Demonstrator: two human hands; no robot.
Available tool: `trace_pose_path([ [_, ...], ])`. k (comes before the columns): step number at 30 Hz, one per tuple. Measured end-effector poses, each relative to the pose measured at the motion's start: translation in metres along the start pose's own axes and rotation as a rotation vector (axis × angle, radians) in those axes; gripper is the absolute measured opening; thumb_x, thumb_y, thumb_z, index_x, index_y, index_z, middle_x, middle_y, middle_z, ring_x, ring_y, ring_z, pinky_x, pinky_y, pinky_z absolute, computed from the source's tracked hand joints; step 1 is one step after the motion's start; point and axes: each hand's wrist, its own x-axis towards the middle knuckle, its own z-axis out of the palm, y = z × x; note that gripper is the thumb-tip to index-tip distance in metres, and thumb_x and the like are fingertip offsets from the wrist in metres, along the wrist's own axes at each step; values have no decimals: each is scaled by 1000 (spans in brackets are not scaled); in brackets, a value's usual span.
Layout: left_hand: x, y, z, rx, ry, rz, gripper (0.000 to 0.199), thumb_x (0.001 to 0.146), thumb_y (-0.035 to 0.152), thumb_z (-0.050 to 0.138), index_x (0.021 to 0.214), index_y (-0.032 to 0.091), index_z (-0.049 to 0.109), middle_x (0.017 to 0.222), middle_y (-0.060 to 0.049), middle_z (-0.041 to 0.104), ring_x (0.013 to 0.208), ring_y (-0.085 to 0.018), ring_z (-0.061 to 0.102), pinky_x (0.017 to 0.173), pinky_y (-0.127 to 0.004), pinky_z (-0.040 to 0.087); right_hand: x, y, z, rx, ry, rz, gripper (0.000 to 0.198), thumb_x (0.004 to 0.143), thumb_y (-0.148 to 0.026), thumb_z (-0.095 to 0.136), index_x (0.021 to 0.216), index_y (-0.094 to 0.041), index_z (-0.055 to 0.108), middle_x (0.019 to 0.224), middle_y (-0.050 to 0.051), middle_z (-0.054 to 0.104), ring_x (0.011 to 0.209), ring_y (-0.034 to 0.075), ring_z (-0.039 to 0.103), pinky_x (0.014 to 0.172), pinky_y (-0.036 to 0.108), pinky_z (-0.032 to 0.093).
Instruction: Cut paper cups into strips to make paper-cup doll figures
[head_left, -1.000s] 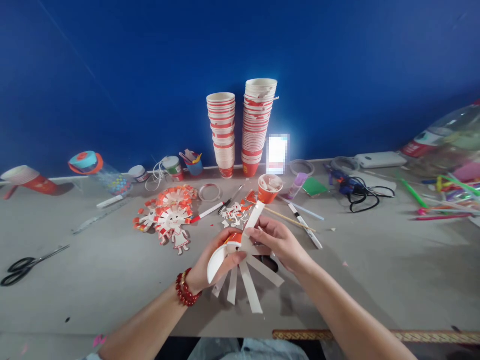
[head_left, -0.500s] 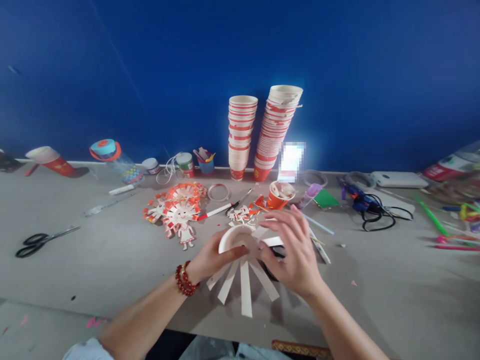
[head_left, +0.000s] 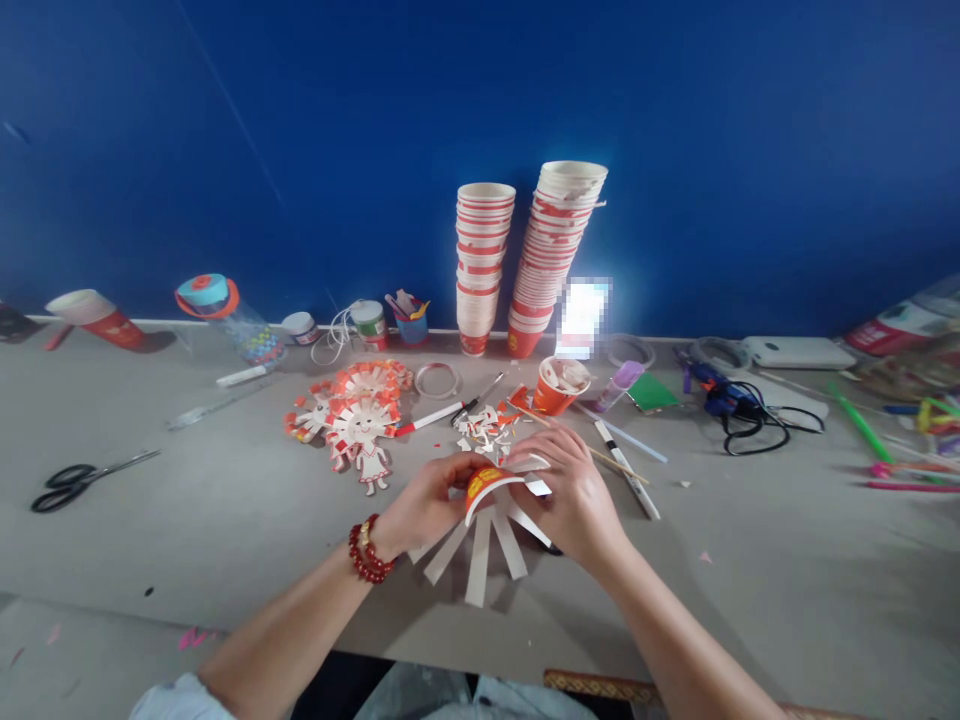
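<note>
Between my hands, above the near part of the table, is a paper cup (head_left: 489, 484) cut into long white strips (head_left: 478, 572) that fan out below it. Its orange printed side now faces up. My left hand (head_left: 431, 510) is closed around the cup's left side. With bent fingers, my right hand (head_left: 574, 490) grips the strips on the right side; its fingertips are partly hidden. A dark curved piece (head_left: 553, 549) shows just under my right hand, too covered to name. Beyond my hands lie white and orange paper scraps (head_left: 486, 430).
Two tall stacks of paper cups (head_left: 480, 265) stand at the back by the blue wall. Cut-out paper figures (head_left: 367, 425) and scissors (head_left: 75, 483) lie to the left. An orange cup of scraps (head_left: 561, 388), a marker (head_left: 628, 470) and a glue gun (head_left: 724, 395) are to the right.
The cup has been tipped over, so its orange outside shows instead of its white inside. My right hand has closed in on the strips and moved slightly left.
</note>
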Motion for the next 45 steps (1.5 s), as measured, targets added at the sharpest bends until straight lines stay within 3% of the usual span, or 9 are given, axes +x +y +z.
trace_pose_path([
  [4, 0, -4, 0, -66, -7, -40, 30, 78, 25, 68, 106, 16, 63, 105, -10, 69, 92, -21, 65, 85, -35, 50, -1, 4, 0, 82, -20, 0, 10, 79, -17, 61, 81, -24, 67, 88, 5, 71, 86, 25, 62, 95, 49, 40],
  [12, -1, 3, 1, -220, -62, -32, 27, 78, 26, 70, 103, 18, 64, 105, -8, 70, 95, -20, 66, 87, -33, 50, 0, 5, -2, 238, -88, 132, 10, 85, -27, 59, 81, -23, 67, 88, 7, 68, 87, 25, 60, 80, 39, 48],
  [16, -2, 2, 0, -242, -59, -63, 27, 77, 24, 71, 102, 16, 63, 99, -8, 70, 89, -18, 65, 84, -30, 50, 1, 5, -1, 287, -107, 171, 15, 86, -32, 60, 79, -22, 67, 86, 6, 68, 89, 24, 60, 80, 36, 47],
  [23, -3, 1, -1, -251, -91, -86, 31, 75, 21, 72, 103, 15, 61, 98, -7, 68, 86, -16, 63, 82, -29, 48, -2, 8, -1, 581, -226, 499, 22, 82, -38, 61, 83, -17, 70, 85, 5, 67, 68, 17, 60, 57, 25, 48],
  [35, -4, 4, 2, -302, -87, -121, 28, 75, 18, 72, 102, 16, 62, 94, -4, 66, 82, -13, 60, 79, -25, 46, -3, 4, -2, 823, -295, 714, 30, 78, -41, 65, 92, -15, 70, 79, 4, 67, 66, 16, 59, 56, 23, 49],
  [40, -5, 4, 2, -299, -101, -114, 29, 76, 20, 71, 104, 17, 62, 95, -5, 66, 83, -15, 60, 78, -25, 47, -1, 1, -3, 1021, -318, 821, 31, 73, -43, 70, 87, -15, 67, 68, 0, 60, 56, 11, 54, 51, 21, 45],
  [45, -5, 8, 2, -294, -116, -100, 26, 79, 22, 68, 104, 17, 62, 96, -5, 65, 84, -14, 59, 77, -23, 46, 0, 2, -1, 1159, -295, 817, 25, 73, -38, 71, 73, -15, 60, 60, -5, 50, 49, 6, 40, 43, 16, 32],
])
